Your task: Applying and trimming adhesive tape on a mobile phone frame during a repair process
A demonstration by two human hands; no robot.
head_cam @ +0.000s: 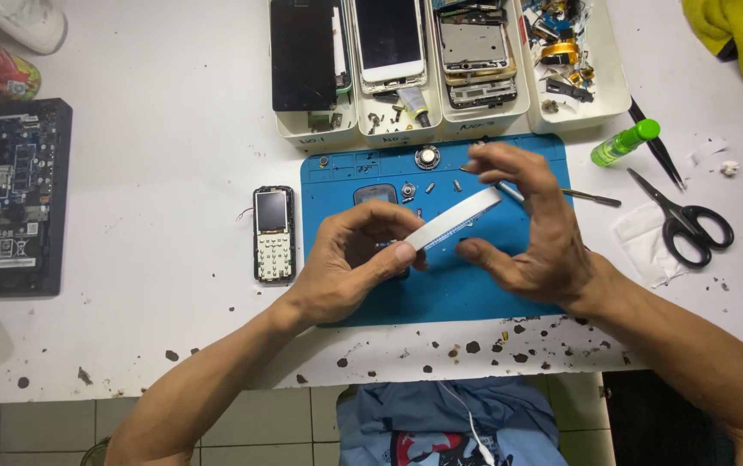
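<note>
At the far left of the white table [173,129] we see an opened laptop base [11,197] with its board exposed, and nearer the middle a small keypad phone [273,234] lying face up, its long axis running away from us, just beside the left edge of the blue work mat [440,293].

Over that mat our left hand [350,263] is curled closed, thumb and forefinger pinching the near, lower end of a thin white strip-like part [457,218]. We cannot tell what the part is; it looks like a flat slab seen edge-on. Its long axis climbs from lower left to upper right, so its free end points toward our right hand [531,229].

That right hand is open, fingers spread and loosely bent, and it holds nothing. Its fingertips hover just above the raised end of the strip and its thumb sits just below, so the end lies between them, near but apparently not touching. The left hand alone carries the part.

Behind the hands, small screws [430,186] lie scattered on the mat, and white trays [449,121] of phone parts line its far edge. To the right lie a metal tool [591,198], a green bottle [623,142] and black scissors [686,220].
</note>
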